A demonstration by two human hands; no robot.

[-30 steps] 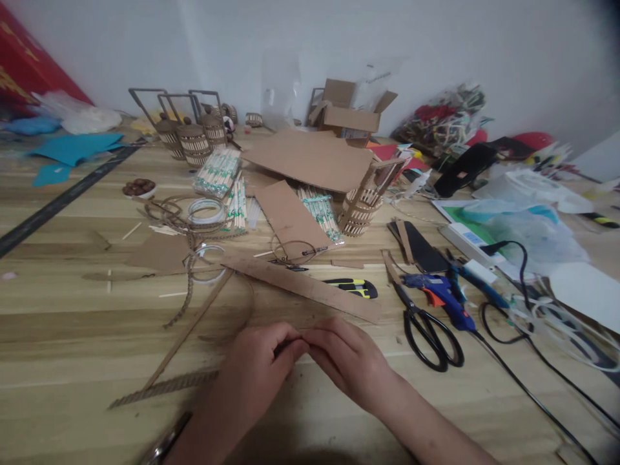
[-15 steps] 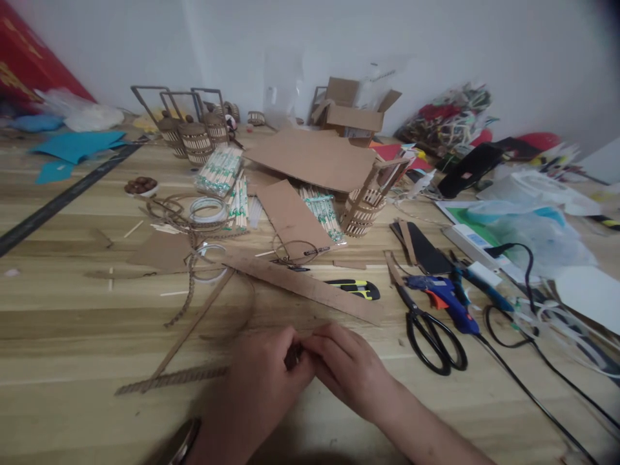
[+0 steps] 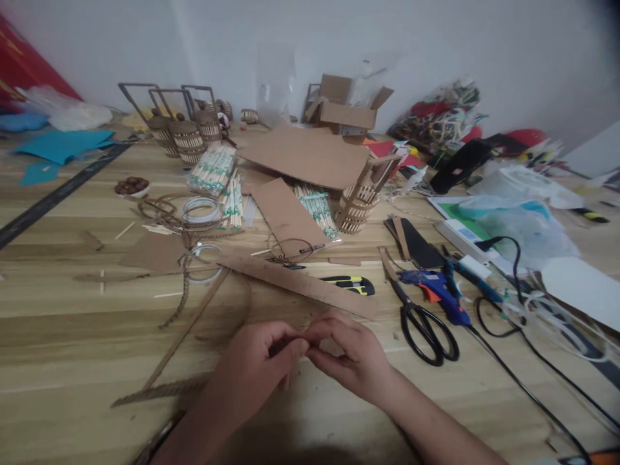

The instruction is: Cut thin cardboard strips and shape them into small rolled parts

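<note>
My left hand (image 3: 259, 361) and my right hand (image 3: 351, 358) meet above the near middle of the wooden table, thumbs and fingertips pinched together. Whatever lies between them is too small and covered by the fingers to name. A braided brown cord (image 3: 155, 392) on the table runs out of sight behind my left forearm. Beyond my fingertips lies a long cardboard strip (image 3: 295, 282), with a yellow-and-black utility knife (image 3: 356, 285) partly behind it. Black-handled scissors (image 3: 426, 336) rest to the right of my right hand, touching neither hand.
A blue glue gun (image 3: 438, 294) with a trailing cable lies beside the scissors. Farther back stand a slatted wooden bucket (image 3: 356, 210), bundled sticks (image 3: 213, 169), cardboard sheets (image 3: 305, 155) and white tape rolls (image 3: 201, 210). Three similar buckets (image 3: 188, 142) stand at back left.
The view has turned slightly right, so the table things appear shifted left. My right hand's fingers have opened into a rounder arch, with the fingertips still pinched against the left hand's.
</note>
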